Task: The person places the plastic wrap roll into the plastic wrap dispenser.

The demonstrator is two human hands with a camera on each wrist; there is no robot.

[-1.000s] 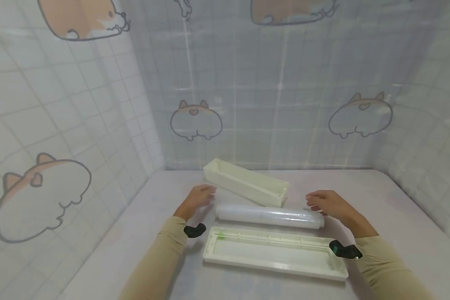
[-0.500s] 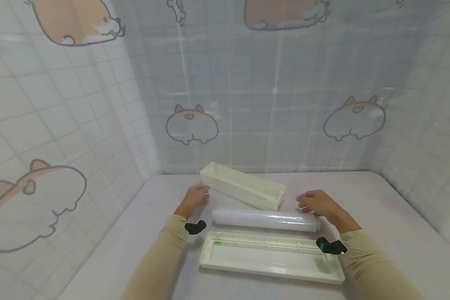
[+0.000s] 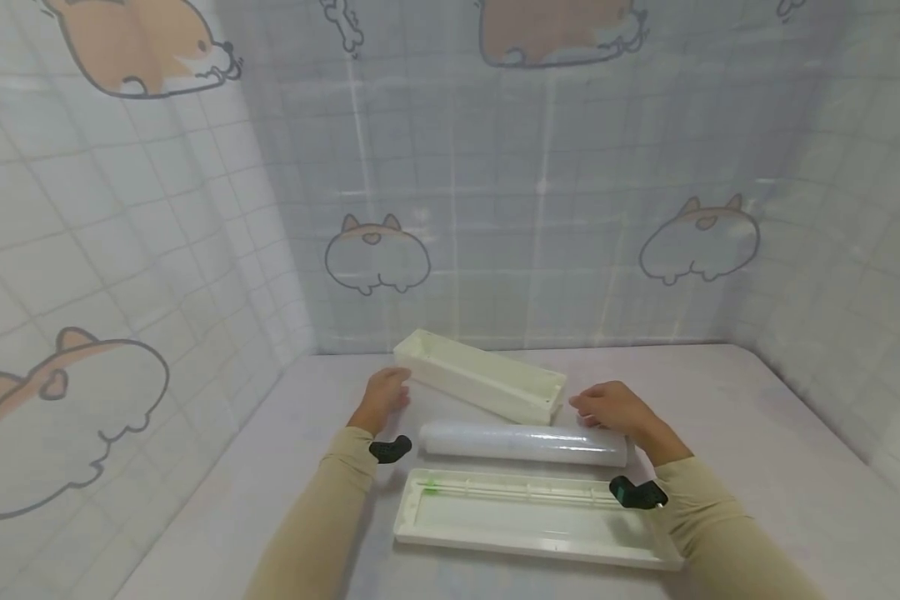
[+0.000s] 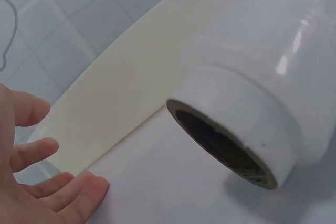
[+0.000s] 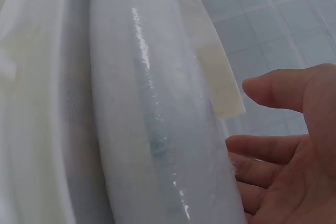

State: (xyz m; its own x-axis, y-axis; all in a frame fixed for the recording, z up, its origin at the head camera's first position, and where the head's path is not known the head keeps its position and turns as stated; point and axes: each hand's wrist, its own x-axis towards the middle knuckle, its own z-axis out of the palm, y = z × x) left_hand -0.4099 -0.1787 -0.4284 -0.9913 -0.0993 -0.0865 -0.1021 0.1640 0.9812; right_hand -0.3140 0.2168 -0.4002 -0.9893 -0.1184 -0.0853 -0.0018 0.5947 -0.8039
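Observation:
A roll of cling film [image 3: 525, 442] lies across the table between a cream open box [image 3: 480, 375] behind it and a long cream lid [image 3: 536, 521] in front. My left hand [image 3: 382, 398] is beside the box's left end, fingers loosely bent and holding nothing; the left wrist view shows them apart from the roll's hollow cardboard core [image 4: 223, 148]. At the box's right end, just behind the roll, hovers my right hand [image 3: 615, 408]. Its thumb and fingers are spread with nothing between them, close to the film [image 5: 157, 103] in the right wrist view.
A pale table [image 3: 727, 408] carries everything. Tiled-pattern curtains [image 3: 540, 275] with cartoon dogs stand behind and at both sides. A small green piece [image 3: 430, 483] sits on the lid's rail. Dark wrist cameras [image 3: 639, 493] sit above the lid's right end and beside its left.
My right hand has moved left, over toward the box's right end. The left hand has shifted slightly beside the box. The whole scene has slid a little left and down as the head turned.

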